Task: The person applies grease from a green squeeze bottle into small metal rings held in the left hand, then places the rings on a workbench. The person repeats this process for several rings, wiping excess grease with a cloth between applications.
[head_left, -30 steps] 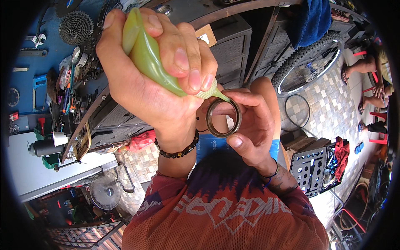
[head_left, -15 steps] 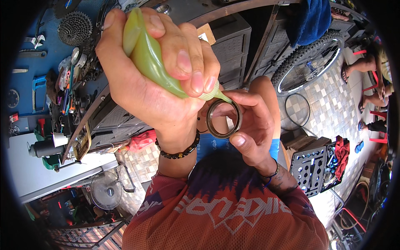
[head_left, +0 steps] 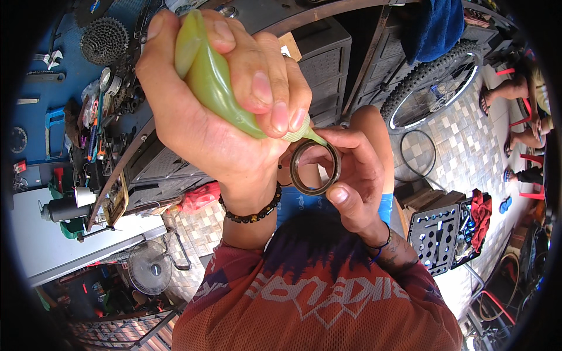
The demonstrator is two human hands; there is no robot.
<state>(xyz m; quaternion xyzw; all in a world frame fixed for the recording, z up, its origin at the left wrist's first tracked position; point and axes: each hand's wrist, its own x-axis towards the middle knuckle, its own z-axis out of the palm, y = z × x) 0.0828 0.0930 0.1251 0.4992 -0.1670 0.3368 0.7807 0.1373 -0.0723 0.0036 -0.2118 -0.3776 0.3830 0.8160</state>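
My left hand point(head_left: 216, 126) is wrapped round a soft yellow-green squeeze bottle point(head_left: 219, 88), tilted with its narrow nozzle down to the right. The nozzle's tip touches the upper edge of a round metal bearing ring point(head_left: 297, 169). Fingers and thumb of my right hand point(head_left: 358, 169) grip this ring along its right side, so its open middle faces up at me. The far part of the bottle's cap is partly covered by my left fingers. Whether any grease lies on the ring is too small to tell.
At the left, a workbench with a blue mat point(head_left: 35, 126) carries a cassette point(head_left: 104, 40) and hand tools. A bicycle wheel point(head_left: 436, 93) leans at the right, beneath a blue cloth point(head_left: 436, 32). An open tool case point(head_left: 434, 237) lies on the right. Other people sit at the far right.
Both hands, the bottle and the ring have shifted only slightly. The nozzle stays against the ring's upper edge.
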